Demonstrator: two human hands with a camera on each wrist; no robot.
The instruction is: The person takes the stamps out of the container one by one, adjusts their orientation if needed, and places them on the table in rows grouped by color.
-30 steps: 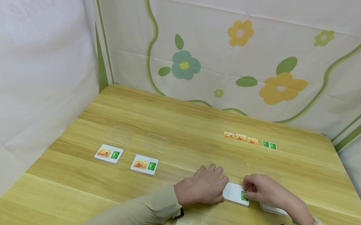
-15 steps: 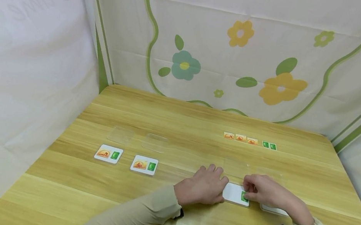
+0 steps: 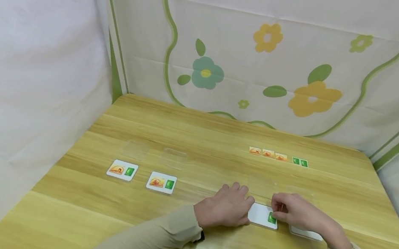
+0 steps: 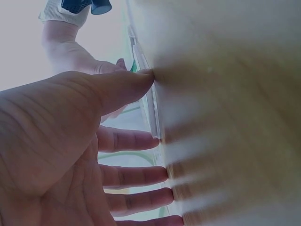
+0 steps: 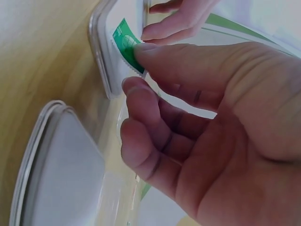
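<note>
A green stamp with a serrated edge lies over the right end of a white card. My right hand pinches its corner, the thumb across the printed face and the index fingertip close to its edge. The stamp bows slightly in the right wrist view. At the card's left end rests my left hand, thumb and index fingertip against the card's edge. Its fingers stretch out straight, with their tips on the tabletop. Another white card lies partly hidden under my right wrist.
To the left lie two cards, each with an orange stamp and a green stamp. Clear plastic plates lie behind the cards. Farther back, orange stamps and green stamps form a row. Fabric walls border the wooden table.
The head view has shifted slightly, moving the scene a little to the right. Both hands keep their places at the card, and the green stamp stays at its right end.
</note>
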